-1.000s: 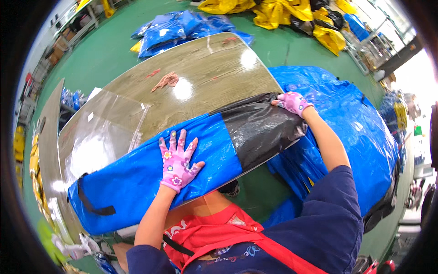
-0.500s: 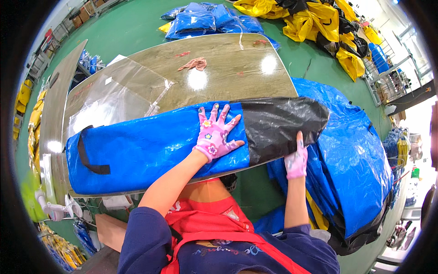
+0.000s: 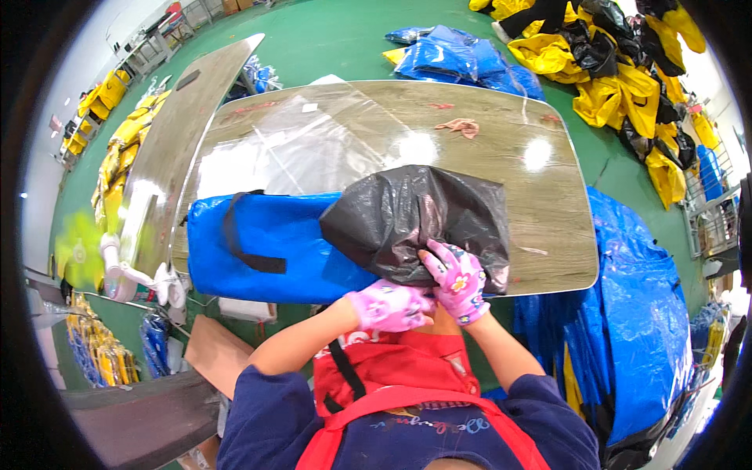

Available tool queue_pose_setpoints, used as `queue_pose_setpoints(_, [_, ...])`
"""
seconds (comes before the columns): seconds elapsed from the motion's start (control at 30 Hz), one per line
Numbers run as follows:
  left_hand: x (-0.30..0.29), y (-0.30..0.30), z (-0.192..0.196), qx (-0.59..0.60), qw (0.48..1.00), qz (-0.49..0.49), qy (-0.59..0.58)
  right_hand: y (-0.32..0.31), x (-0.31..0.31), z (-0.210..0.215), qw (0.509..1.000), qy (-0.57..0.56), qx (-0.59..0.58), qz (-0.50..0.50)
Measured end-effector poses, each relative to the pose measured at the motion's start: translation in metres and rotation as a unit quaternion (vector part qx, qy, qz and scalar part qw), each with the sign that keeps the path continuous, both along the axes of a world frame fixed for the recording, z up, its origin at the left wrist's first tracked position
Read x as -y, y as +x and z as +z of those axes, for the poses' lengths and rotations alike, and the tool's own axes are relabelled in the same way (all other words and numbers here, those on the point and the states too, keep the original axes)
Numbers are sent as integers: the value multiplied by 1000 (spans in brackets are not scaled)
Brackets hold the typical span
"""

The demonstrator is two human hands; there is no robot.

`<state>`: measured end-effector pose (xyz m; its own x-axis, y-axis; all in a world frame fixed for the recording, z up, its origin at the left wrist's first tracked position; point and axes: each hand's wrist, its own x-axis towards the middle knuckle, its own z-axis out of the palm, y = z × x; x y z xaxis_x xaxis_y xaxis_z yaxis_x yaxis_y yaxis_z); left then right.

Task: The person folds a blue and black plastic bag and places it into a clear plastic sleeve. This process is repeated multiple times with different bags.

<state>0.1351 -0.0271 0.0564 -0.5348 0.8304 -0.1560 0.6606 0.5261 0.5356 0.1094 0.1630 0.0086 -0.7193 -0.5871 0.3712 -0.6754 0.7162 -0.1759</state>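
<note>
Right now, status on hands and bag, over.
Left hand and right hand, pink gloves, gripping the black plastic end folded over the long blue woven bag. Nothing obstructing on the wooden table.

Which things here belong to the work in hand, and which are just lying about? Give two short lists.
In hand:
- blue bag lying flat on the table
- black end of the bag, folded over
- left hand and right hand, both in pink gloves, gripping the black end

Lying about:
- clear plastic sheet
- red scrap
- yellow and black pile on the floor
- blue heap

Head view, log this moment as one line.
left hand: at black end's near edge | right hand: gripping black end, folded over | blue bag: flat on table
</note>
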Motion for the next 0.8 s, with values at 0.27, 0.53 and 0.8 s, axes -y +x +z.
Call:
queue_pose_setpoints(0.27, [110,-2,-87,-260,889,375,-20,-3,48,88,954,245,139,102])
queue_pose_setpoints(0.53, [237,30,-40,-452,667,580,-120,-43,130,-11,991,87,78,-61])
queue_pose_setpoints(0.8, [442,132,-77,214,541,764,278,-21,170,0,990,107,95,7])
